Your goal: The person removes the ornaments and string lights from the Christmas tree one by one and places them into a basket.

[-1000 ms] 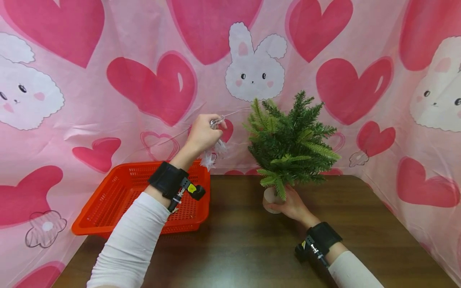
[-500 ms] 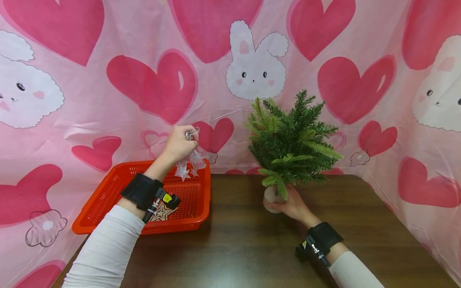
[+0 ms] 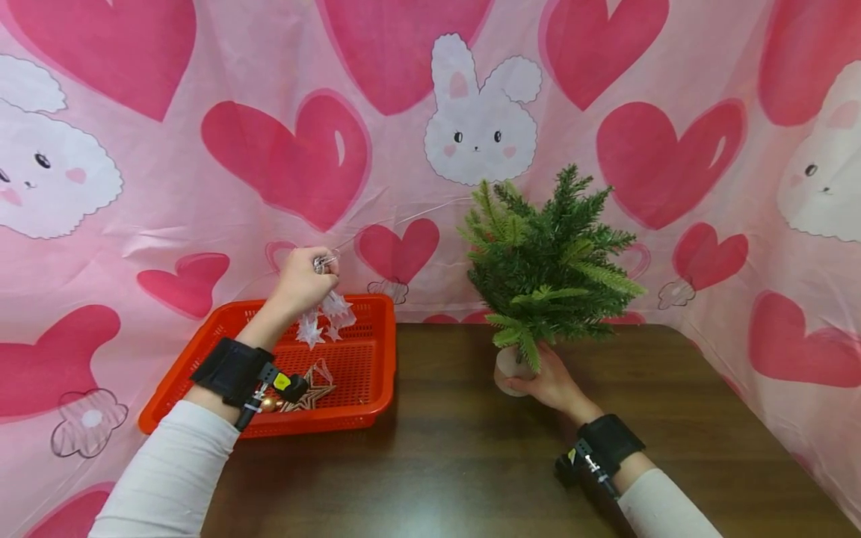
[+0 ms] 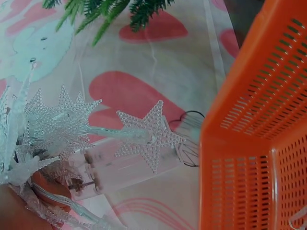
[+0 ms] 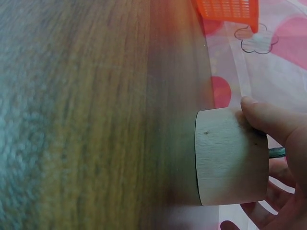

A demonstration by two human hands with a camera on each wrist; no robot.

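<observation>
My left hand [image 3: 299, 284] grips a bundle of clear star string lights [image 4: 152, 136], held above the left basket. Several star-shaped pieces dangle below the fingers, and a clear plastic box [image 4: 129, 175], perhaps a battery case, shows among them in the left wrist view. At the right, a small artificial Christmas tree [image 3: 548, 261] stands upright on the table. My right hand [image 3: 554, 385] holds its pale wooden base [image 5: 230, 158], thumb on one side and fingers curled on the other. The tree's lower branches partly cover that hand in the head view.
An orange perforated basket [image 3: 385, 366] sits at the table's left. Inside it lie a wooden star ornament [image 3: 316, 392] and a gold ball [image 3: 270, 403], partly hidden by the left wrist camera. A pink heart-and-rabbit cloth [image 3: 403, 172] hangs behind the brown table [image 3: 437, 456].
My left hand has moved left and down with the string lights, from beside the tree to over the basket. The star ornament and gold ball have come into view. My right hand stays on the base.
</observation>
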